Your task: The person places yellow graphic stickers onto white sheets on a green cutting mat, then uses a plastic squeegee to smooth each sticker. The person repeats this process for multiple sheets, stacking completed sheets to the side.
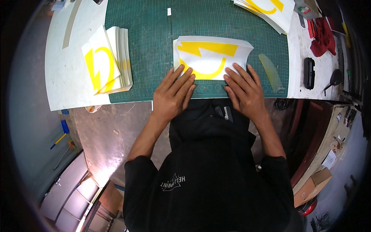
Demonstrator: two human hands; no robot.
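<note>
In front of me a white sheet with a yellow design [210,58] lies on a green cutting mat [148,58]. Its far edge curls up a little, with a paler layer showing there. My left hand [174,91] rests its fingertips on the near left corner, fingers stretched out. At the near right corner my right hand [245,91] lies with fingers spread on the sheet's edge. Neither hand grips anything. Just right of the sheet is a translucent yellowish curved strip [270,72].
A stack of similar printed sheets [123,58] stands on the mat's left edge, and another pile [266,13] at the far right. On the white tabletop to the right are a red cloth [322,38], a black case [308,73] and a black round-headed tool [335,78].
</note>
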